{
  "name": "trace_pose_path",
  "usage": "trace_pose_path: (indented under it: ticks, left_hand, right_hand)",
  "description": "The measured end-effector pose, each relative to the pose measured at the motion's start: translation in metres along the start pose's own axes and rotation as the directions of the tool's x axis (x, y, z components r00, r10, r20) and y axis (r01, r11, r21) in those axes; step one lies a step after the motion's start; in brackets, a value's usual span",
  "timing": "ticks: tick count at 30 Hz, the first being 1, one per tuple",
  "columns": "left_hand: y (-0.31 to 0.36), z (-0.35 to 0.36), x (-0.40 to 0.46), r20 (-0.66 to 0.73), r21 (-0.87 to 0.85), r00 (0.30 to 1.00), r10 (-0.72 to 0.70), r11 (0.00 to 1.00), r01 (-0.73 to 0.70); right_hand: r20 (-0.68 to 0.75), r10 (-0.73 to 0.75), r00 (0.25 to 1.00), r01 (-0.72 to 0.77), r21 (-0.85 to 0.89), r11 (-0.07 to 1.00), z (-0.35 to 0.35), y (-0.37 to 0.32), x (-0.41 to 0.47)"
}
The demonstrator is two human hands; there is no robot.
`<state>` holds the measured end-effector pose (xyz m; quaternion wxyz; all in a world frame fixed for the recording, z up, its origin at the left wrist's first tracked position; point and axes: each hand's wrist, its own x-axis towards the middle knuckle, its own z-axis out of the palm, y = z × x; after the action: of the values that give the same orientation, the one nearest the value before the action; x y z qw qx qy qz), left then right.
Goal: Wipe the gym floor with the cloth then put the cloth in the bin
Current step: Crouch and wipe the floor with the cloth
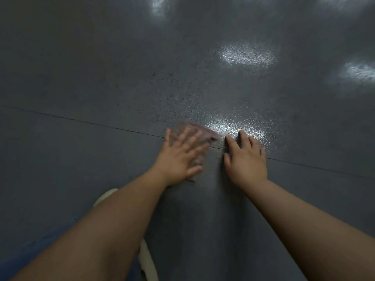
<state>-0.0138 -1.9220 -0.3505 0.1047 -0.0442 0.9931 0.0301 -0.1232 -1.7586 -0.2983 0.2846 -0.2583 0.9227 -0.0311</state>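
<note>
A thin pinkish cloth (205, 132) lies flat on the dark grey gym floor (101, 78), blurred by motion. My left hand (180, 157) presses on it with fingers spread and straight, covering most of it. Just to the right, my right hand (246, 157) rests flat on the bare floor, fingers straight, touching no cloth. No bin is in view.
A thin seam (81, 120) runs across the floor from left to lower right, passing under both hands. Bright light patches (247, 54) shine on the floor further ahead. My light shoe (105, 196) shows under the left forearm.
</note>
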Motion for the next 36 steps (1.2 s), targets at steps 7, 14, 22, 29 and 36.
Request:
trace_pose_path:
  ticks: [7,14,22,29,36]
  left_hand:
    - [-0.029,-0.020,0.032,0.188,-0.176,0.506,-0.842,0.478,0.861]
    - [0.047,-0.032,0.093,0.158,-0.139,0.808,-0.568,0.797,0.587]
    - [0.062,-0.004,0.038,0.071,-0.009,0.988,0.135,0.991,-0.134]
    - [0.001,-0.028,0.075,0.190,-0.150,0.622,-0.760,0.604,0.783]
    - [0.068,-0.041,0.139,0.175,-0.169,0.791,-0.587,0.773,0.611]
  right_hand:
    - [0.021,-0.096,0.995,0.097,-0.003,0.995,-0.006,0.015,0.000]
    - [-0.040,-0.112,0.993,0.117,0.170,0.978,-0.016,0.032,0.004]
    - [-0.105,0.009,0.994,-0.002,0.069,0.998,-0.017,0.054,0.002]
    - [-0.060,-0.006,0.998,0.009,0.043,0.999,-0.018,0.073,0.005]
    - [-0.144,0.005,0.990,0.028,0.227,0.973,-0.022,0.090,0.003]
